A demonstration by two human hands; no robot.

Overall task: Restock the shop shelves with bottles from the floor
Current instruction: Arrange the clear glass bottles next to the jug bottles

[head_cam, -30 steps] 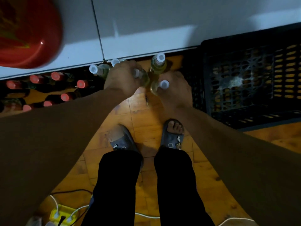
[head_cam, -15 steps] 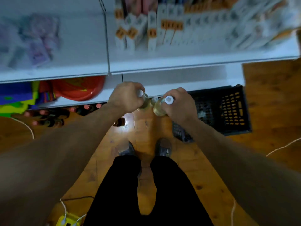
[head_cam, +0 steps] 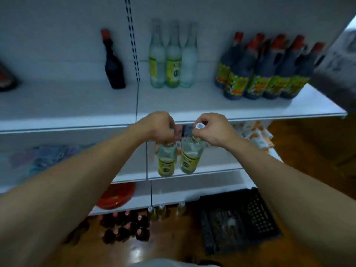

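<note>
Each hand grips one clear bottle by its neck, so both bottles hang below the fists in front of the upper shelf point(head_cam: 250, 110). The left hand point(head_cam: 157, 126) covers the cap of the left bottle point(head_cam: 167, 160). The right hand point(head_cam: 212, 128) pinches the right bottle point(head_cam: 190, 157) beneath its white cap. More bottles on the floor point(head_cam: 134, 222) look dim and blurred.

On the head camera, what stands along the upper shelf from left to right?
Lone dark bottle with a red cap → three clear bottles with yellow-green labels → cluster of dark bottles with red caps and colourful labels.
</note>
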